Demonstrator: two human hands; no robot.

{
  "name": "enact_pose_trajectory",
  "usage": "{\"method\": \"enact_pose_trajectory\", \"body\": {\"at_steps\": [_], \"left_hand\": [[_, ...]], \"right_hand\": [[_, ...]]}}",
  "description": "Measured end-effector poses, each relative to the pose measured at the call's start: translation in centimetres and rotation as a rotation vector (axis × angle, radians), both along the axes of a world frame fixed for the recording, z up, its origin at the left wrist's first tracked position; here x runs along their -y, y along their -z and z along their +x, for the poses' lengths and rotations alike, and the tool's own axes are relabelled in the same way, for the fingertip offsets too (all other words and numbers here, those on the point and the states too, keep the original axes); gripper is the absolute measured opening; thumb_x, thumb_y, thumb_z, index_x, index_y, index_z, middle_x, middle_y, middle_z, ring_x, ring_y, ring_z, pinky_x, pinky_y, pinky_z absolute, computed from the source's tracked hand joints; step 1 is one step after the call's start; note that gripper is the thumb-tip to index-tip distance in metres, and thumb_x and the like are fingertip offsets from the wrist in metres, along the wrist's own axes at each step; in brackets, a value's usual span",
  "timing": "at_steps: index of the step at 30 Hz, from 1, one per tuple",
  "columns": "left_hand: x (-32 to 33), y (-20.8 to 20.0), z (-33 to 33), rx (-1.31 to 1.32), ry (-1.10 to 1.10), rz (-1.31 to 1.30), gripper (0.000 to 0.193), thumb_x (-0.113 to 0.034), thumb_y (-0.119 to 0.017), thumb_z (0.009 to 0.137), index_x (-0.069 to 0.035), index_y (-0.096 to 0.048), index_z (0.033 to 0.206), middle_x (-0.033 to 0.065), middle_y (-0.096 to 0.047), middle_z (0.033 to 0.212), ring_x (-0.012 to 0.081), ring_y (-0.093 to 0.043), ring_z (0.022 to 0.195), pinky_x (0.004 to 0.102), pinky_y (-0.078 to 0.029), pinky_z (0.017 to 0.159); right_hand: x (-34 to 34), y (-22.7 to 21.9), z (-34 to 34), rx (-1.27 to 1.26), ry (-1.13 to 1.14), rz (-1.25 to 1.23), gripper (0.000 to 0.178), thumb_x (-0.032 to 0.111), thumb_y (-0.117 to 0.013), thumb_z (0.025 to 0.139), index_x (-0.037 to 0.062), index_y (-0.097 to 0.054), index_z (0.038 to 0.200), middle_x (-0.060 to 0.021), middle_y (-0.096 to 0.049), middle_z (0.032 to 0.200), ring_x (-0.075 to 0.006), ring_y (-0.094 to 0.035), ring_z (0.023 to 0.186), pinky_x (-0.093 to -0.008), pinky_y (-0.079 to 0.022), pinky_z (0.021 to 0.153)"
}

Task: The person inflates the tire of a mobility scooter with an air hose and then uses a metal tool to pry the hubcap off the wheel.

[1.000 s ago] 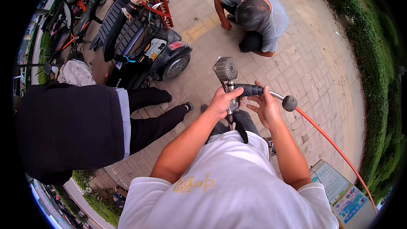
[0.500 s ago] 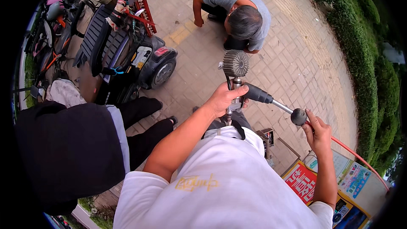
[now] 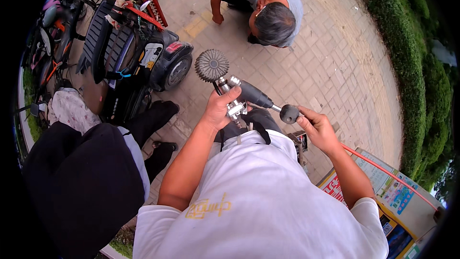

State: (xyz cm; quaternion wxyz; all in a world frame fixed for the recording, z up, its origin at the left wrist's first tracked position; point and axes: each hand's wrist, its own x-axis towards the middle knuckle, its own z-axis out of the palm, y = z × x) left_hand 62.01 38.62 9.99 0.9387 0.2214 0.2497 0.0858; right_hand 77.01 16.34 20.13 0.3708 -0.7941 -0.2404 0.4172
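Right now the left hand (image 3: 221, 110) is clamped round the metal body of a handheld tool (image 3: 235, 97), forearm bent up across the white shirt (image 3: 258, 196), while the right hand (image 3: 318, 129) is closed w/ fingers on the round black knob (image 3: 289, 113) at the end of the tool's dark handle; hands apart. Tool sits chest-high over the brick paving (image 3: 335, 62), its finned round head (image 3: 211, 65) pointing up-left. Room's tight: parked scooter (image 3: 139, 52) left, person in black (image 3: 81, 182) lower left, crouching person in grey (image 3: 268, 9) ahead, hedge (image 3: 421, 67) along the right edge; open paving in betw.
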Motion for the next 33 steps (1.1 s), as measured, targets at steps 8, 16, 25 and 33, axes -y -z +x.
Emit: {"method": "enact_pose_trajectory", "body": {"at_steps": [8, 16, 25, 33], "left_hand": [[-5.4, -0.6, -1.6, -0.117, -0.356, 0.156, 0.02, -0.017, -0.066, 0.084, -0.008, -0.058, 0.1, 0.0048, -0.063, 0.089, 0.0173, -0.064, 0.075, 0.0344, -0.055, 0.063], [-8.2, 8.5, -2.0, -0.259, -0.687, -0.167, 0.022, -0.02, -0.066, 0.086, -0.008, -0.058, 0.102, 0.0033, -0.063, 0.094, 0.0189, -0.063, 0.083, 0.0365, -0.051, 0.074], [-9.4, 17.8, -2.0, -0.386, -0.714, -0.275, 0.018, -0.019, -0.065, 0.087, -0.008, -0.058, 0.1, 0.0044, -0.063, 0.095, 0.0205, -0.062, 0.084, 0.0394, -0.052, 0.074], [-10.4, 16.0, -14.9, -0.573, -0.817, 0.074, 0.027, -0.029, -0.068, 0.085, -0.009, -0.057, 0.1, 0.0065, -0.063, 0.085, 0.0231, -0.063, 0.072, 0.0438, -0.052, 0.055]], "right_hand": [[-7.2, 5.4, -1.1, 0.055, -0.158, 0.131, 0.036, 0.024, -0.06, 0.091, 0.0005, -0.058, 0.12, -0.0101, -0.066, 0.084, -0.0132, -0.056, 0.069, -0.0304, -0.046, 0.064], [-6.3, -1.7, -1.1, 0.947, -0.6, -0.2, 0.037, 0.018, -0.068, 0.076, 0.009, -0.061, 0.112, -0.0043, -0.058, 0.075, -0.0217, -0.06, 0.072, -0.0348, -0.045, 0.062], [39.8, -22.1, 11.5, 1.247, 0.101, -1.173, 0.023, 0.023, -0.057, 0.091, 0.0025, -0.063, 0.084, -0.0138, -0.06, 0.073, -0.034, -0.056, 0.071, -0.0416, -0.044, 0.066], [32.2, -4.5, 16.3, 1.207, 0.54, -0.929, 0.056, 0.056, -0.043, 0.092, 0.0077, -0.068, 0.078, -0.0181, -0.057, 0.06, -0.0378, -0.054, 0.057, -0.0432, -0.041, 0.054]]}}
